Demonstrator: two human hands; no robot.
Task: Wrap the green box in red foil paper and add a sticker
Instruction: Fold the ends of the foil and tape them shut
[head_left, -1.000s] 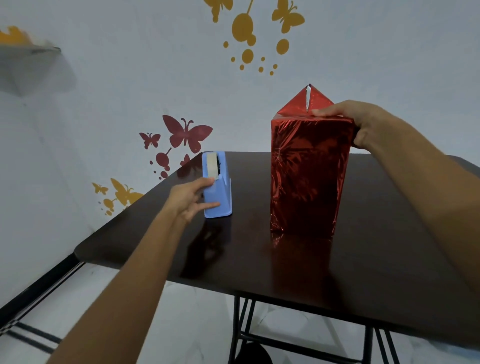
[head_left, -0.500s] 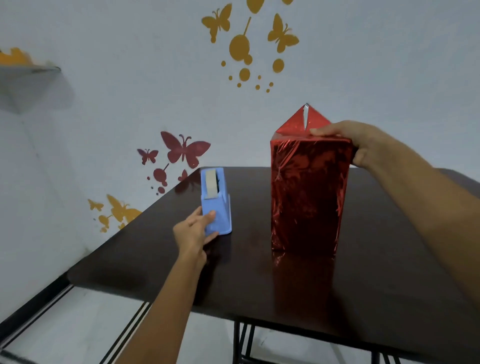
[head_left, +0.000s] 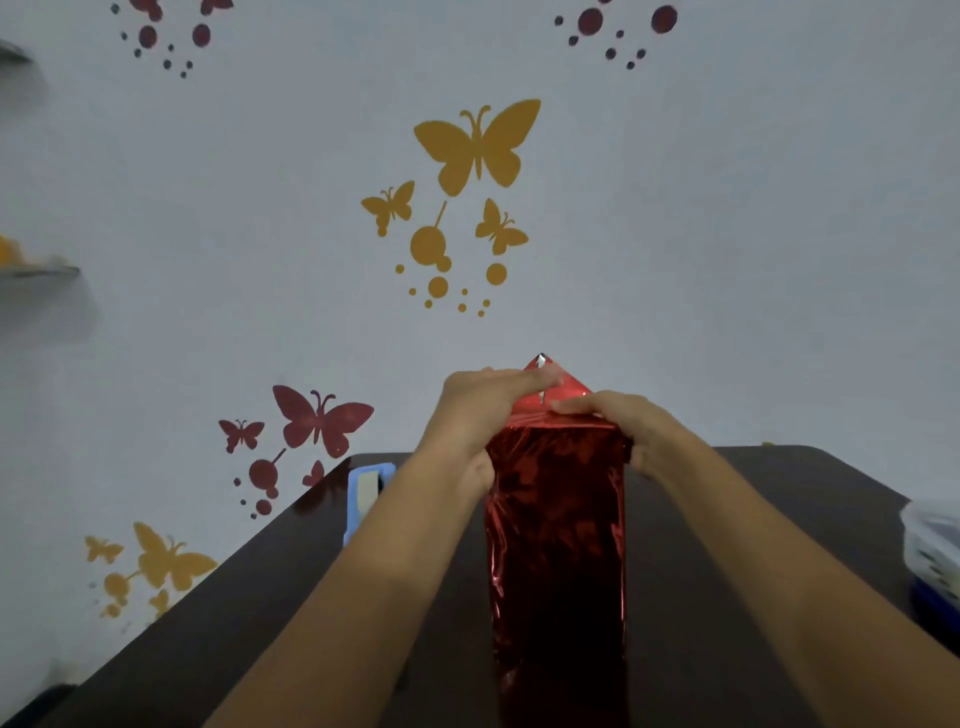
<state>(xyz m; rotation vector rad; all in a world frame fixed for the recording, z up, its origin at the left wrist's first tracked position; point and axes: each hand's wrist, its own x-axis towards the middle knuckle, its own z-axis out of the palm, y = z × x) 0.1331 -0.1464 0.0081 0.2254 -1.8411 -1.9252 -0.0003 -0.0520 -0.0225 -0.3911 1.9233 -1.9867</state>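
One box (head_left: 556, 545), fully covered in red foil, is stood upright on the table (head_left: 753, 519). One plastic tub (head_left: 932, 551) is located well to the right of the box; its contents cannot be made out. One triangular flap (head_left: 571, 387) is raised at the top of the box. The flap is pressed by the straight fingers of the left hand (head_left: 478, 410). The upper right corner of the box is gripped by the right hand (head_left: 623, 431). One tape dispenser (head_left: 363, 493) is placed left of the box, partly hidden by the left forearm.
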